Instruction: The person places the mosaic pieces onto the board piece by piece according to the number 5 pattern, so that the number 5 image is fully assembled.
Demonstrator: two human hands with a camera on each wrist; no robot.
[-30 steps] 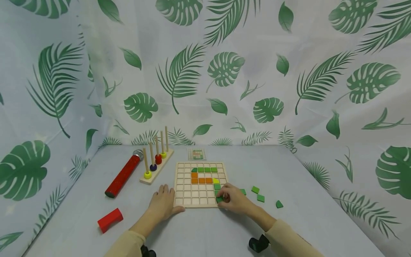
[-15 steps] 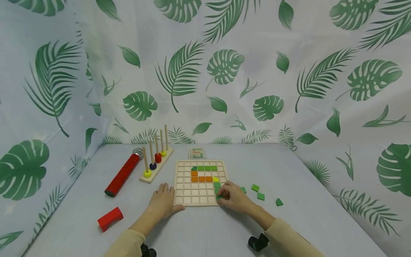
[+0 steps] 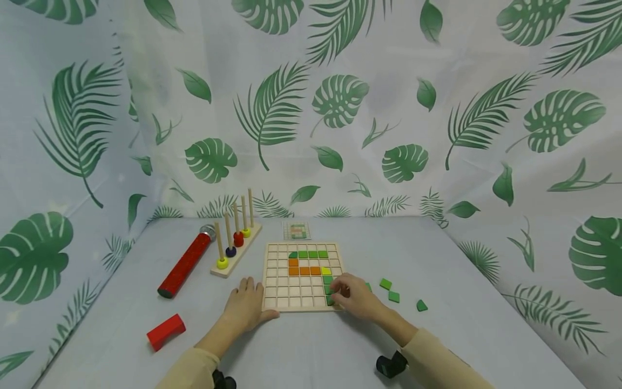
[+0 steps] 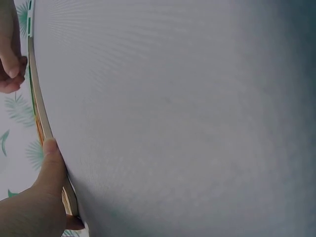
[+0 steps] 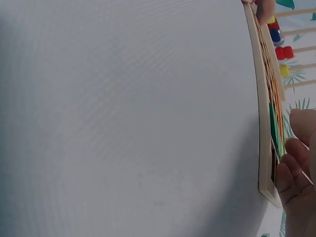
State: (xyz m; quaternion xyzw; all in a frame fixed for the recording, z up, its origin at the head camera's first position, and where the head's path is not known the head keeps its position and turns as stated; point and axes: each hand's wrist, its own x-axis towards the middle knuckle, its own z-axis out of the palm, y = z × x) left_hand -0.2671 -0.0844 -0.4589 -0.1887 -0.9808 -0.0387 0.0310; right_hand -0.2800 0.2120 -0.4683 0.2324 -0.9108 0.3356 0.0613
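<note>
A wooden grid board (image 3: 284, 292) lies on the table in the head view. In its cells sit a row of light green tiles (image 3: 313, 254), several orange tiles (image 3: 305, 271), a yellow tile (image 3: 326, 271) and a column of green tiles going down to the near row. My left hand (image 3: 244, 307) rests at the board's left edge, fingers straight, thumb at the near corner. My right hand (image 3: 358, 297) hovers at the right edge beside the lowest green tile (image 3: 330, 301). In the right wrist view, its thumb and loosely bent fingers (image 5: 285, 178) stand apart, holding nothing.
Right of the board lie several loose green tiles (image 3: 394, 296), one with a rounded side (image 3: 421, 306). A pattern card (image 3: 297, 230) is behind the board. At left are a peg stand (image 3: 236, 262) with coloured beads, a red microphone (image 3: 186, 263) and a red block (image 3: 166, 332).
My right hand has let go of the green tile in the near row and drawn slightly up and right, thumb and finger parting. My left hand has stayed in place.
</note>
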